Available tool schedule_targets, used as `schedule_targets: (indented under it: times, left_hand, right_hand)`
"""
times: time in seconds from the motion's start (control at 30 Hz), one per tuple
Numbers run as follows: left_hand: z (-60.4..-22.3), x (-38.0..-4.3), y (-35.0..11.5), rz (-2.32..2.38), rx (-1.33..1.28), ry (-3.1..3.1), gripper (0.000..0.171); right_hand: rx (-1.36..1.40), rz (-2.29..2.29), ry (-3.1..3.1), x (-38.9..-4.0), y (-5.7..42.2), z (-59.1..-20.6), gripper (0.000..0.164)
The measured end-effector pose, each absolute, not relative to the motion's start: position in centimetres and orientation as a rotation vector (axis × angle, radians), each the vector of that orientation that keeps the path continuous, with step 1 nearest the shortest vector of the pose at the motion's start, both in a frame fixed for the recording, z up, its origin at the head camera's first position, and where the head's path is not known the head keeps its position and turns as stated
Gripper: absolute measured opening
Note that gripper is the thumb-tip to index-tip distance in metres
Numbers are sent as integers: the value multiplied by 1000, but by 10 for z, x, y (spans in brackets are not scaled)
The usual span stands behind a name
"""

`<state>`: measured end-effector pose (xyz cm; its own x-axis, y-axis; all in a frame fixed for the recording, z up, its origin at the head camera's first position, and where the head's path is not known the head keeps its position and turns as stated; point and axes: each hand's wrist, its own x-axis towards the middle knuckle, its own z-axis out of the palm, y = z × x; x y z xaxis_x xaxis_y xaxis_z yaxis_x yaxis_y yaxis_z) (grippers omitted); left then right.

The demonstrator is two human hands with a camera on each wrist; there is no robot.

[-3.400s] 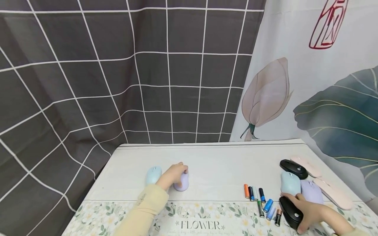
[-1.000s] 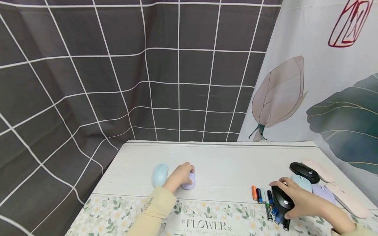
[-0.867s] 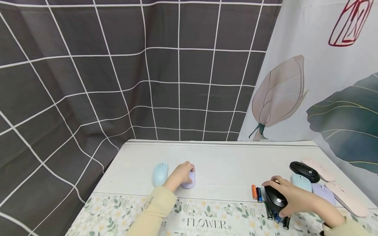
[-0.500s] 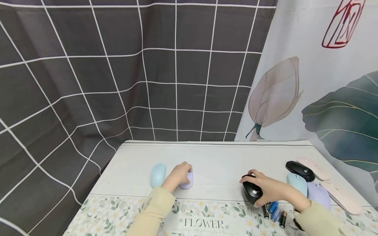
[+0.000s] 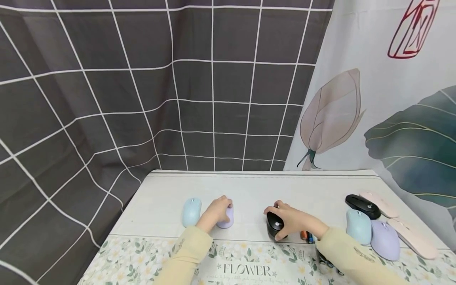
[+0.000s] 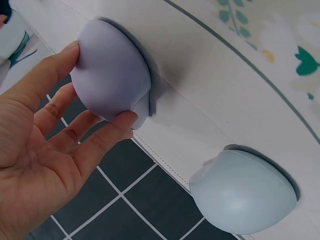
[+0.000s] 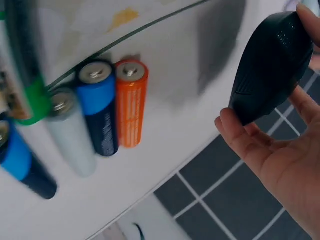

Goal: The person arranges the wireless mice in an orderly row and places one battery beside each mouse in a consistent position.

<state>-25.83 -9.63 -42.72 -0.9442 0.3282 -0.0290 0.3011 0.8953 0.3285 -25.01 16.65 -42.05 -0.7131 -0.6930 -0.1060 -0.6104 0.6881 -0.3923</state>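
My left hand [image 5: 215, 213] holds a lilac computer mouse [image 5: 227, 219] that sits on the table. In the left wrist view, thumb and fingertips grip the edges of this lilac mouse [image 6: 110, 70]. A light blue mouse [image 5: 191, 212] lies just left of that hand. My right hand [image 5: 293, 220] grips a black computer mouse [image 5: 274, 225] near the middle of the table. The right wrist view shows this black mouse [image 7: 272, 65] between thumb and fingers, its shadow falling apart from it on the tabletop.
Batteries, among them an orange one [image 7: 131, 105], lie by my right forearm, partly hidden by the sleeve. Farther right are another black mouse [image 5: 362, 206], a light blue mouse [image 5: 358, 226], a lilac mouse [image 5: 385, 240] and two flat pale pink items [image 5: 413, 239]. A dark grid curtain [image 5: 228, 87] hangs behind.
My right hand has carried the black mouse leftward from beside the right-hand group, over the batteries, to the table's middle. The left hand stays on the lilac mouse.
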Motion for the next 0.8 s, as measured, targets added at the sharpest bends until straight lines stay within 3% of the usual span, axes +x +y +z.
schedule_targets:
  times: [0.8]
  left_hand:
    - [-427, -259, -96, 524, 476, 2971, 40]
  right_hand:
    - [-822, -437, 2666, -298, 109, -438, 68]
